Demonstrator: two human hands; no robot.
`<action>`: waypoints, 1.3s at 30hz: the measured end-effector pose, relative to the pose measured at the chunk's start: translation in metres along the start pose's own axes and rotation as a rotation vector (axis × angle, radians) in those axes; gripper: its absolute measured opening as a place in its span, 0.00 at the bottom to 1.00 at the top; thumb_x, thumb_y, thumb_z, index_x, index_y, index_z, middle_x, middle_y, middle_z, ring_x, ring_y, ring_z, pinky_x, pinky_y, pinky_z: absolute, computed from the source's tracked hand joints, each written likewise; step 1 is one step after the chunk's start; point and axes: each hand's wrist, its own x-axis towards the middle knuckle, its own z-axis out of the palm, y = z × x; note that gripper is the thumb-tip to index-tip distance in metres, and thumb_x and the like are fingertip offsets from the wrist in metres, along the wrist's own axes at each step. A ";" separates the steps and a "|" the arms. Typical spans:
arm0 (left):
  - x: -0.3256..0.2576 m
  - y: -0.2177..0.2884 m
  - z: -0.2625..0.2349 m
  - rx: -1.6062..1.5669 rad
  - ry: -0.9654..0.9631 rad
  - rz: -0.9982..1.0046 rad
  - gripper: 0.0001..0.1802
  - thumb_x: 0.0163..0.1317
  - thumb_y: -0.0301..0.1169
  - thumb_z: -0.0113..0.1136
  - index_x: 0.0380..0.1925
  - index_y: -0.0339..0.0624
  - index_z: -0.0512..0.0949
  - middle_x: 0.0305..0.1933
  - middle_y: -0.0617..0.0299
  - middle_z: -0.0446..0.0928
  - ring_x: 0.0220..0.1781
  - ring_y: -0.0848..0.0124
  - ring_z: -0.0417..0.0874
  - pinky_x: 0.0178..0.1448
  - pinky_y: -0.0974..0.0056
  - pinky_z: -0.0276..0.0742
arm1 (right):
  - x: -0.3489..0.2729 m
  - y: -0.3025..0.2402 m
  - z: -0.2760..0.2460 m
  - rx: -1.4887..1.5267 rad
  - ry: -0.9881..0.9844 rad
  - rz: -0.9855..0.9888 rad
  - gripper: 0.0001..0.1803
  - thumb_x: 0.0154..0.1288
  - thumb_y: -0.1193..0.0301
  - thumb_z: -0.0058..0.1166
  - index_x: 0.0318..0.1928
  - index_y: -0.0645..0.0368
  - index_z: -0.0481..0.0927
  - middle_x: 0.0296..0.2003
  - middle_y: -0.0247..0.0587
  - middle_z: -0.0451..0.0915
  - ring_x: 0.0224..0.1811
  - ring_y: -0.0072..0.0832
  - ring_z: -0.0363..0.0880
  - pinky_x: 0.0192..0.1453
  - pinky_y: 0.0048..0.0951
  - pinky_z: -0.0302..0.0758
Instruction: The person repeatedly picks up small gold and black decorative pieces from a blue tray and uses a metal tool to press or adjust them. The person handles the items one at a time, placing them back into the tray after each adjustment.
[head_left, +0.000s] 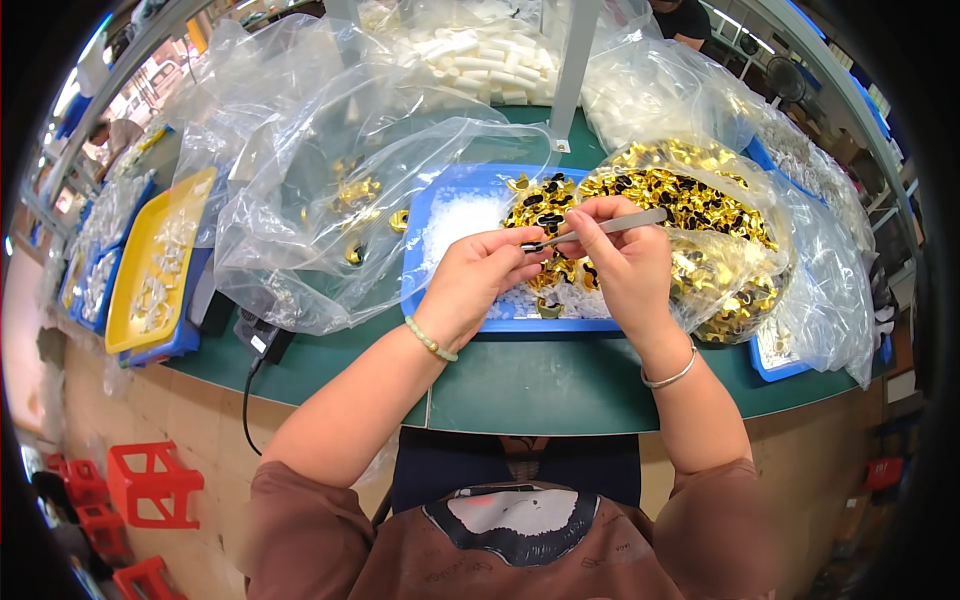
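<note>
My left hand [478, 280] pinches a small black and gold part [532, 247] between thumb and fingers, held above the blue tray [425, 255]. My right hand [622, 262] grips metal tweezers [610, 228] whose tip meets that part. Under both hands lies a heap of gold and black parts [548, 205] on small white pieces [462, 215] in the tray. A clear bag full of the same gold parts [700, 200] sits just right of my right hand.
Crumpled clear bags [330, 190] with a few gold parts lie left of the tray. Bags of white cylinders [480, 55] stand at the back. A yellow tray [160, 260] over blue trays sits far left. Red stools [150, 485] stand on the floor, and a black cable [250, 370] hangs off the green table edge [560, 385].
</note>
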 end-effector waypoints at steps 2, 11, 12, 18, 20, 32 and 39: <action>0.000 -0.001 0.000 0.013 0.005 0.000 0.17 0.68 0.23 0.49 0.54 0.27 0.75 0.45 0.53 0.80 0.49 0.70 0.82 0.58 0.69 0.79 | -0.001 -0.002 0.000 -0.031 0.001 0.001 0.08 0.67 0.72 0.57 0.38 0.67 0.80 0.30 0.38 0.83 0.32 0.22 0.84 0.36 0.21 0.80; 0.000 -0.002 0.000 0.079 -0.019 0.032 0.17 0.68 0.23 0.46 0.54 0.29 0.76 0.49 0.53 0.80 0.50 0.72 0.82 0.57 0.71 0.78 | -0.002 -0.004 0.001 -0.022 0.002 -0.026 0.08 0.66 0.73 0.58 0.37 0.67 0.80 0.29 0.37 0.83 0.31 0.21 0.83 0.34 0.20 0.78; 0.000 -0.003 0.000 0.084 -0.017 0.034 0.17 0.68 0.23 0.46 0.53 0.29 0.76 0.49 0.53 0.80 0.50 0.72 0.82 0.57 0.71 0.78 | -0.002 -0.003 0.001 -0.025 0.001 -0.030 0.08 0.66 0.73 0.58 0.37 0.67 0.80 0.29 0.37 0.83 0.31 0.21 0.83 0.34 0.20 0.78; -0.001 0.000 0.002 0.079 -0.008 0.029 0.16 0.68 0.22 0.47 0.53 0.29 0.76 0.48 0.54 0.80 0.50 0.72 0.82 0.56 0.71 0.79 | -0.004 -0.002 -0.001 -0.204 -0.009 -0.151 0.08 0.65 0.72 0.59 0.37 0.66 0.80 0.28 0.37 0.83 0.30 0.20 0.83 0.33 0.19 0.77; -0.001 0.001 0.003 0.050 -0.002 0.011 0.16 0.68 0.21 0.49 0.53 0.29 0.76 0.47 0.54 0.80 0.51 0.71 0.82 0.56 0.71 0.79 | -0.005 -0.001 0.000 -0.232 -0.007 -0.185 0.07 0.64 0.73 0.59 0.38 0.65 0.80 0.28 0.38 0.83 0.29 0.22 0.83 0.33 0.21 0.77; 0.002 -0.002 0.001 0.067 0.027 0.022 0.15 0.65 0.22 0.51 0.49 0.30 0.79 0.43 0.56 0.82 0.44 0.74 0.83 0.51 0.73 0.80 | -0.008 -0.006 0.005 -0.463 -0.046 -0.544 0.08 0.58 0.74 0.65 0.37 0.60 0.80 0.30 0.41 0.82 0.29 0.33 0.83 0.32 0.28 0.78; 0.003 -0.003 -0.002 0.036 0.040 0.012 0.14 0.65 0.22 0.54 0.49 0.29 0.79 0.44 0.55 0.82 0.43 0.73 0.83 0.50 0.73 0.80 | -0.009 -0.006 0.006 -0.435 -0.052 -0.489 0.07 0.58 0.74 0.65 0.36 0.60 0.80 0.30 0.41 0.82 0.29 0.34 0.82 0.33 0.29 0.77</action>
